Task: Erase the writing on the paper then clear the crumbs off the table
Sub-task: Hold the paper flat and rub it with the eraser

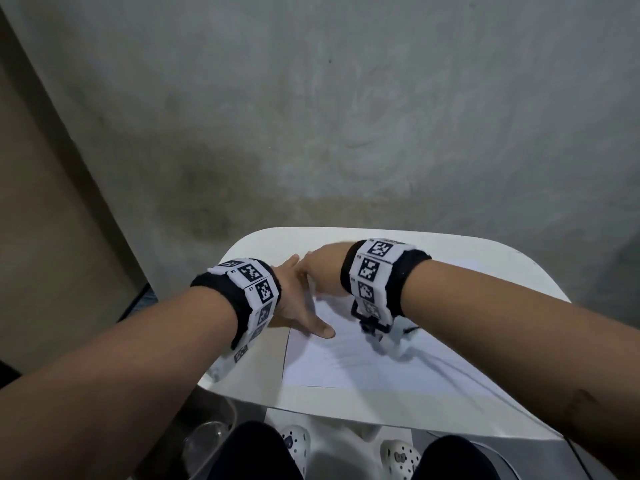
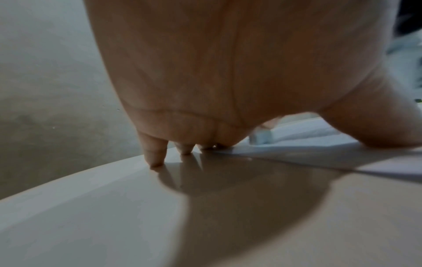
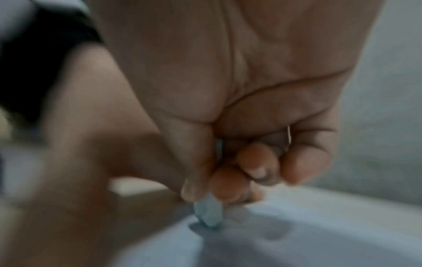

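Observation:
A white sheet of paper [image 1: 363, 362] lies on the small white table [image 1: 491, 268]. My left hand [image 1: 298, 299] rests spread at the paper's far left corner, thumb [image 1: 320, 329] pressing the sheet and fingertips [image 2: 156, 159] touching the tabletop. My right hand [image 1: 322, 268] crosses just beyond it, fingers curled. In the right wrist view the right hand [image 3: 228, 171] pinches a pale blue eraser [image 3: 209, 213] whose tip touches the paper [image 3: 297, 234]. The eraser [image 2: 261, 136] also shows past my left palm. No writing or crumbs are discernible in these blurred views.
The table stands against a grey concrete wall [image 1: 346, 116]. Its rounded near edge [image 1: 311, 407] is above my knees and white shoes [image 1: 400, 459]. A thin cable [image 1: 485, 386] runs across the paper from my right wrist. A glass bowl [image 1: 204, 441] sits low at the left.

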A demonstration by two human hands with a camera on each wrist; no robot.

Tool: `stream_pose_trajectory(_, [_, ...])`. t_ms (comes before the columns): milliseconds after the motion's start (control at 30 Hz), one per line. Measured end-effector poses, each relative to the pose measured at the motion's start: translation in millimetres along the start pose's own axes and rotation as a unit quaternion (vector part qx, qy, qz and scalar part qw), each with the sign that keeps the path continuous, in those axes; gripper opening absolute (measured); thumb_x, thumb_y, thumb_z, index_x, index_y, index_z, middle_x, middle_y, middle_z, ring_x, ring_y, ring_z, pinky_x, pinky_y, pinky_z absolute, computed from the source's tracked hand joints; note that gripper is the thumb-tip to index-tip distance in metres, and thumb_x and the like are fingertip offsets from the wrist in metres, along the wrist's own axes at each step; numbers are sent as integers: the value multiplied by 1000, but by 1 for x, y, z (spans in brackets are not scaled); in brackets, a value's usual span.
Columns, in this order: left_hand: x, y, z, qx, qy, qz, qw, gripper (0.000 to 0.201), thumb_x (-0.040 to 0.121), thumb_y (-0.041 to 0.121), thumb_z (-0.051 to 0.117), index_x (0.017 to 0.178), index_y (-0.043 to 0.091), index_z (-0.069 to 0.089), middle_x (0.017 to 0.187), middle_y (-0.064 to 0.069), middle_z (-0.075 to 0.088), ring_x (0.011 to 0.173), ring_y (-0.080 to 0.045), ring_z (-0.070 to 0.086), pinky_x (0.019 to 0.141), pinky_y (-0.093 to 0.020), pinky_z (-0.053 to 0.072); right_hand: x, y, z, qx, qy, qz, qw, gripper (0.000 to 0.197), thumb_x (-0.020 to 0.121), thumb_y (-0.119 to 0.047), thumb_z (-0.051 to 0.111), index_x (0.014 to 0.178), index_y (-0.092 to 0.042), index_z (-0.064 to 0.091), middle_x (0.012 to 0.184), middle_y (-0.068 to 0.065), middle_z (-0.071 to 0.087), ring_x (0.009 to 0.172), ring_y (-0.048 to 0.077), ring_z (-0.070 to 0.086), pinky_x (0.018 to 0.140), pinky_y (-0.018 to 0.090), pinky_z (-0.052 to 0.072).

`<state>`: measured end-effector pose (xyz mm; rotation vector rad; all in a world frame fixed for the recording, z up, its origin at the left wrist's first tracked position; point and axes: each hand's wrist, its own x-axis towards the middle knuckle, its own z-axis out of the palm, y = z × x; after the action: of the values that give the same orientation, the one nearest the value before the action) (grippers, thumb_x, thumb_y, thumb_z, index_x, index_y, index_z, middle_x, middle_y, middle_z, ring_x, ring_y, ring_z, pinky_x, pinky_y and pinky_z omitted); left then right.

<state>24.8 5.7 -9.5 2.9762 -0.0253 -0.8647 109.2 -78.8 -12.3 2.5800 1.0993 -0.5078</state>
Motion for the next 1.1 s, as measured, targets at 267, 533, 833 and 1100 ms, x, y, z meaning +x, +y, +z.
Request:
stream_pose_trajectory(267, [8, -5, 3, 22, 1, 15, 1000, 124, 73, 73, 62, 152, 22, -19, 159, 2, -23, 147, -20, -19, 118, -44, 2, 1, 11, 0, -53, -11, 46, 997, 29, 91, -19, 61, 120, -12, 60, 114, 7, 62, 102, 28, 63, 72, 23, 44])
stream_pose_trajectory(533, [10, -8, 4, 23, -2, 21, 1000, 127, 72, 73, 63, 150, 21, -24, 159, 1, -25, 146, -20, -20, 118, -46, 2, 3, 13, 4, -108, -26, 34, 993, 37, 90, -23, 62, 125, -12, 57, 124, 5, 61, 112, 28, 59, 90, 36, 49])
stream_pose_trajectory(833, [11, -8, 2, 17, -7, 24, 1000, 128, 72, 73, 64, 150, 22, -24, 158, 1, -27, 146, -19, -21, 118, -48, 1, -2, 16, 6, -57, -20, 41, 997, 33, 92, -23, 60, 122, -12, 58, 119, 9, 62, 108, 28, 61, 83, 32, 47])
stream_pose_trajectory(1100, [14, -10, 3, 31, -12, 20, 999, 129, 72, 76, 61, 150, 18, -24, 158, 1, -28, 146, -19, -21, 119, -47, 1, -1, 23, 8, -30, -19, 30, 999, 32, 88, -22, 64, 117, -11, 60, 115, 5, 64, 99, 28, 63, 72, 32, 53])
